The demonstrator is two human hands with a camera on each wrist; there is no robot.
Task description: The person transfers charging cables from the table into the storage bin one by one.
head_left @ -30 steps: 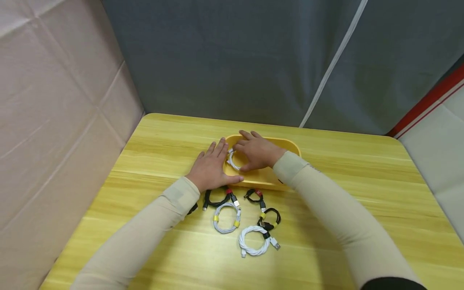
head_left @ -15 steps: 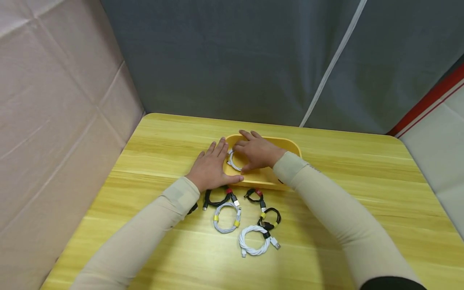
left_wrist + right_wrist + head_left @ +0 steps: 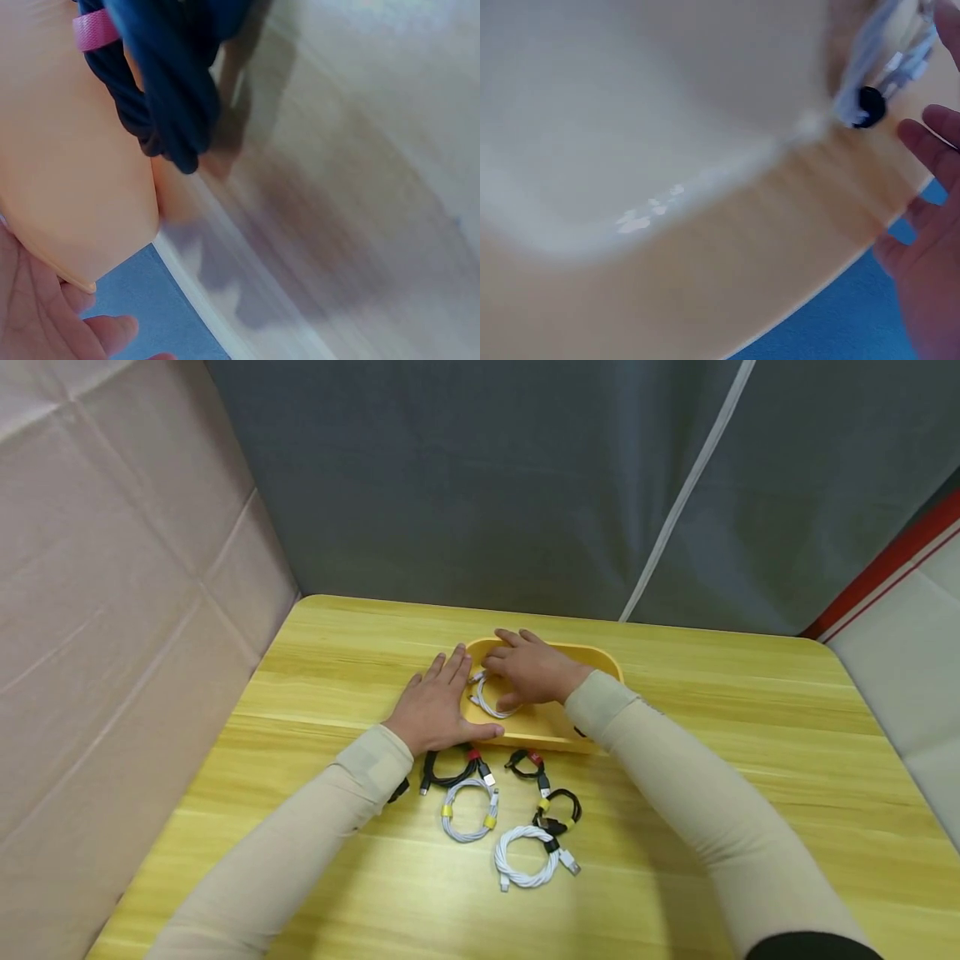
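A yellow oval tray [image 3: 592, 662] stands mid-table. My left hand [image 3: 437, 700] lies flat against its left end, fingers straight, thumb along the front wall. My right hand [image 3: 527, 671] reaches into the tray with relaxed fingers by the left rim, next to a coiled white cable [image 3: 486, 700] lying on the tray floor. In the right wrist view that white cable [image 3: 870, 101] with a black tie lies apart from my fingers [image 3: 928, 142]. The left wrist view shows the tray wall [image 3: 67, 187] and a black cable with a red tie [image 3: 165, 97] beside it.
In front of the tray lie several bundled cables: a black one with a red tie [image 3: 448, 771], a white one with yellow ties [image 3: 468, 800], a small black one [image 3: 528, 764], a black one with a yellow tie [image 3: 559, 810], a white coil [image 3: 527, 858]. Fabric walls stand left and behind.
My right hand has drawn back a little toward the far rim, so the white cable now shows more fully on the tray floor. The left hand has stayed put.
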